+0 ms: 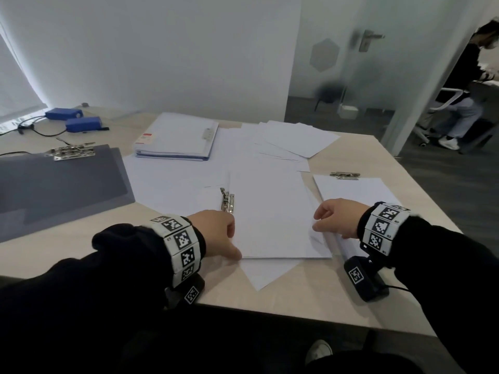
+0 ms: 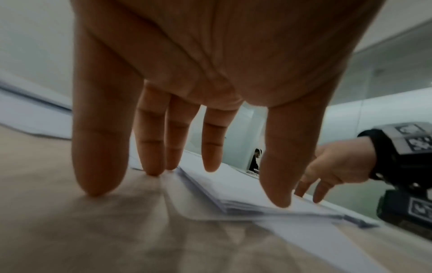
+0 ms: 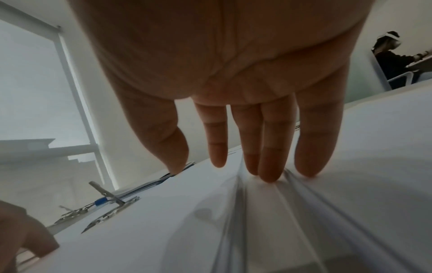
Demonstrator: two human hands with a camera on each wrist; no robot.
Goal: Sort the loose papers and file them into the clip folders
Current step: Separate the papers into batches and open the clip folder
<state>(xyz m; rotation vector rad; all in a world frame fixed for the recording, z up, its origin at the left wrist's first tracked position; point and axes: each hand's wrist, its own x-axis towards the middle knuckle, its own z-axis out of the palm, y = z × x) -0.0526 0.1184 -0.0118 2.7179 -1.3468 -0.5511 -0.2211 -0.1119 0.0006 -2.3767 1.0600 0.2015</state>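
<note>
The paper stack [image 1: 272, 220] is lying at the near edge of the table [image 1: 310, 298], toward the middle. The left hand [image 1: 216, 233] is bracing the stack's left edge, fingers [image 2: 149, 147] straight and slightly apart, tips touching table and paper. The right hand [image 1: 336, 217] is pressing the stack's right edge, fingers [image 3: 268, 151] straight and close together. A metal clip [image 1: 227, 201] is lying at the stack's far-left corner. A white folder [image 1: 175, 137] is resting toward the far edge, a grey folder [image 1: 54, 190] at the left edge.

An office: desk [image 1: 310, 306], folders [image 1: 175, 137], glass door [image 1: 351, 63]
</note>
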